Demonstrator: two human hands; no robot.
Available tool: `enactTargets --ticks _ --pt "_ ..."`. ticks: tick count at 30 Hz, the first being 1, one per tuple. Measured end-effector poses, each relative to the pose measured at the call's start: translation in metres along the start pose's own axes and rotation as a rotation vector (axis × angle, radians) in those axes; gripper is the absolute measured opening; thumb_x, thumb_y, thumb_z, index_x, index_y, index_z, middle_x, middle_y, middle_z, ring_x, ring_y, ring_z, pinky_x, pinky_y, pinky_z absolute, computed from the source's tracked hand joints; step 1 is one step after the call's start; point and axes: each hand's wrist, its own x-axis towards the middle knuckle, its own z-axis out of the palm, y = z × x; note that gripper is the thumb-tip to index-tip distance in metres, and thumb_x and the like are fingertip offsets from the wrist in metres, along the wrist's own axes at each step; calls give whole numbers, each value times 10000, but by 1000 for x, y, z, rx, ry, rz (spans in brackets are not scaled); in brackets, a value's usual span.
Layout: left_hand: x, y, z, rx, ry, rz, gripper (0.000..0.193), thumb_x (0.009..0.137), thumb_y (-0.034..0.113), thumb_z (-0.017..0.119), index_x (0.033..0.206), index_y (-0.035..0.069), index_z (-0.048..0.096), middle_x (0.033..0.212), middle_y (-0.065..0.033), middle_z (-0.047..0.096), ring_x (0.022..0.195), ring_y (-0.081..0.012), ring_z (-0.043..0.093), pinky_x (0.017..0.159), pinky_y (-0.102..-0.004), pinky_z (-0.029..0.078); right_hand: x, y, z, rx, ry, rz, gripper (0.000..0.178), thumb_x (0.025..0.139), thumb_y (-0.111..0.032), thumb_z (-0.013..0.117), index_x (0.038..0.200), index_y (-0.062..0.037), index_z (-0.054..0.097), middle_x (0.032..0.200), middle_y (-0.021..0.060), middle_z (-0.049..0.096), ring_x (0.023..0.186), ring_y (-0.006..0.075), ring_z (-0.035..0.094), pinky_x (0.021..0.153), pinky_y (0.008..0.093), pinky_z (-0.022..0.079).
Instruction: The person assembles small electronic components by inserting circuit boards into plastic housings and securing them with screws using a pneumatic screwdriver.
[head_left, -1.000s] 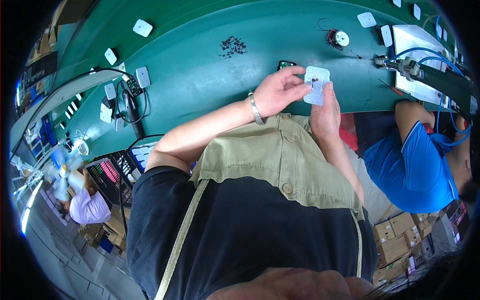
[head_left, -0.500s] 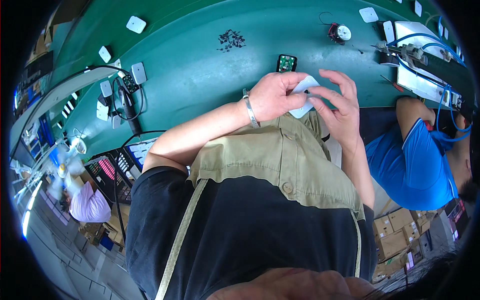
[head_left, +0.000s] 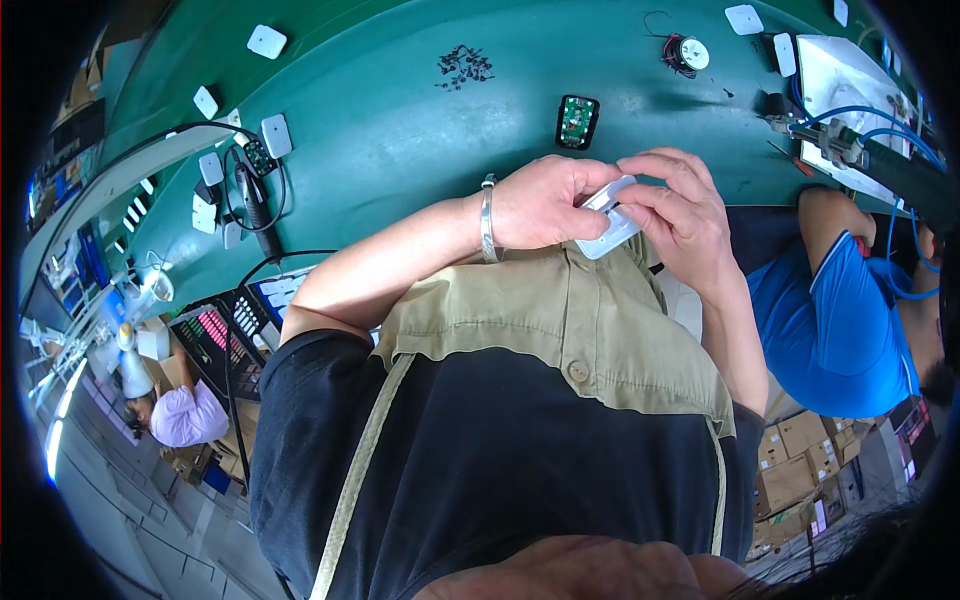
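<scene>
Left hand (head_left: 540, 205) & right hand (head_left: 680, 215) both pinching small white plastic housing (head_left: 608, 225), fingers closed on its edges, held close to chest, just off near edge of green bench (head_left: 400, 130). Small green circuit board (head_left: 576, 121) flat on bench just beyond hands; pile of dark screws (head_left: 464, 65) farther back. Co-worker in blue shirt (head_left: 830, 320) at right.

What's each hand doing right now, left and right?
Left hand: closed on the white plastic casing.
Right hand: fingers pinching the same casing.
</scene>
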Motion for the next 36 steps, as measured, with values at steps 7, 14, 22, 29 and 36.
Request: enactTargets --ticks 7,14,22,29,36 --pt "-2 4 4 91 65 5 408 795 15 525 1197 8 454 1086 -20 552 960 -63 496 845 -235 405 3 -3 -4 -3 20 20 151 621 -65 686 753 -47 613 947 43 590 893 252 542 709 335 462" --pt "-5 6 6 20 62 -25 402 784 21 541 1180 7 471 1060 -11 565 945 -60 503 841 -232 406 4 -4 -8 46 -35 -52 156 627 -74 689 761 -38 618 916 48 601 876 242 551 701 341 466" --pt "-5 8 7 135 86 -10 326 720 59 549 1042 4 551 915 -23 604 830 -59 525 756 -221 432 8 -3 -13 135 -140 40 166 620 -71 690 769 -42 621 897 57 586 827 250 557 687 341 471" --pt "-6 15 6 189 82 -36 317 724 66 548 1033 -5 548 919 -29 604 827 -59 526 756 -224 435 10 -4 -12 93 -92 -18 145 638 -72 683 758 -35 610 900 56 583 794 244 557 665 336 468" --pt "-5 9 5 53 75 5 295 745 59 566 1028 -19 542 930 -27 604 843 -59 523 762 -228 433 10 -7 -12 84 -97 -16 136 659 -66 669 772 -44 597 929 50 577 801 243 554 660 330 470"
